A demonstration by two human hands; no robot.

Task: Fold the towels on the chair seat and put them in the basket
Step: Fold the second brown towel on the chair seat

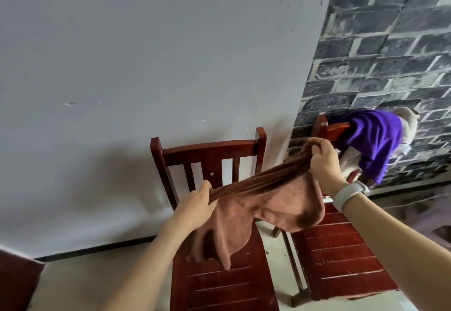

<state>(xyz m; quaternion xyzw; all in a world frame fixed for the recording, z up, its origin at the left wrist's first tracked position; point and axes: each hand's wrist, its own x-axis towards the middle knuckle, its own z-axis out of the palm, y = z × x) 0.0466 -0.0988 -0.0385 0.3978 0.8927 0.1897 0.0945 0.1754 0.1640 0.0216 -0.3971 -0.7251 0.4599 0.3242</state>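
A brown towel (263, 205) hangs in the air, bunched and stretched between both hands above a red wooden chair (219, 284). My left hand (197, 203) grips its lower left end. My right hand (324, 161) pinches the upper right end, higher up. The towel's loose part droops down, and its lowest corner reaches the chair seat. No basket is in view.
A second red wooden chair (341, 259) stands to the right, with a purple cloth (375, 139) and a pale cloth (410, 120) draped over its back. A white wall is behind, a brick-patterned wall at right. A dark red object (17, 284) sits at lower left.
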